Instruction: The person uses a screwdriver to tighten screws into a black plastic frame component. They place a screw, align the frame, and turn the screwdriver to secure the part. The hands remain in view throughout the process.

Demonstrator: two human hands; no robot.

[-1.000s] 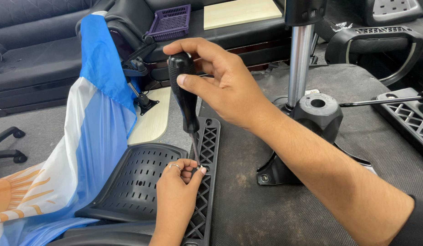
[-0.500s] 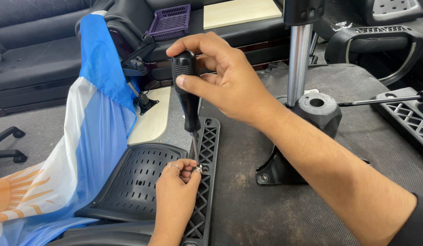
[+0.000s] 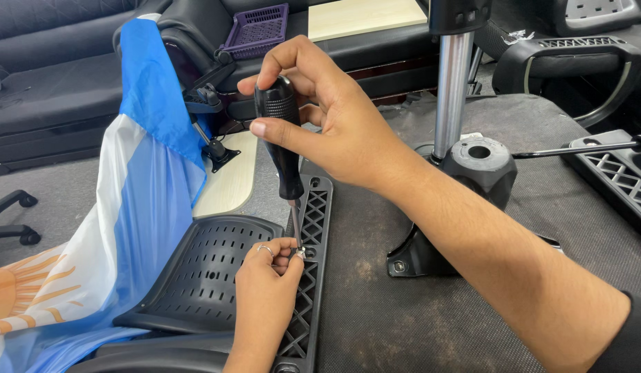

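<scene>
Screwdriver (image 3: pixel 284 145) upright, tip down, beneath the closed right hand (image 3: pixel 334 117).
Left hand (image 3: pixel 268 276) pinches its tip at a black lattice panel (image 3: pixel 313 276); dark fabric seat underside (image 3: pixel 438 318) rightward.

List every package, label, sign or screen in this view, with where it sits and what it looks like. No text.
None of those show: no package, label, sign or screen.
Nearest to one: a blue, white and orange flag cloth draped at left, beside the perforated black plastic panel.
The right hand holds a black screwdriver upright; the left hand pinches at its tip.
</scene>
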